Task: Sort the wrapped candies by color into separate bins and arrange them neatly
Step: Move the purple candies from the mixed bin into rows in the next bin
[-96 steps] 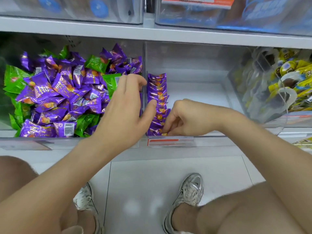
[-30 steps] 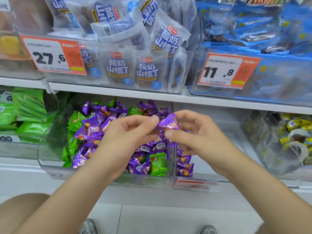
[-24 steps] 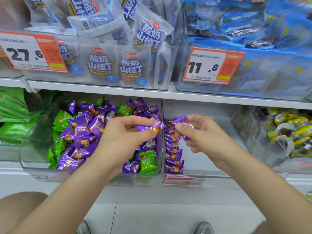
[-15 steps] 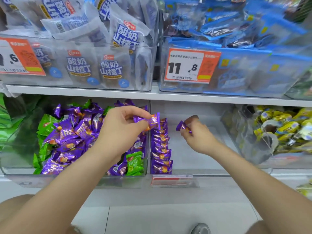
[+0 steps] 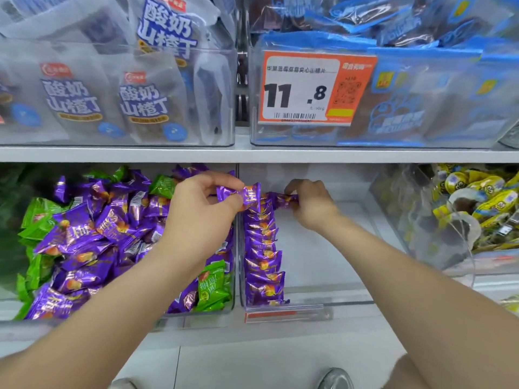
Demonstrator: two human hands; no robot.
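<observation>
A clear bin on the lower shelf holds a mixed heap of purple candies and green candies. The clear bin to its right holds a neat row of purple candies along its left wall. My left hand pinches a purple candy above the divider between the bins. My right hand pinches another purple candy at the far end of the row.
Yellow wrapped sweets fill a clear bin at the right, with a clear scoop in it. The upper shelf carries bins of bagged snacks and an orange price tag. My shoe shows on the floor below.
My right hand has lowered its purple candy onto the far end of the row. My left hand still holds its candy near the divider. The view moved closer.
</observation>
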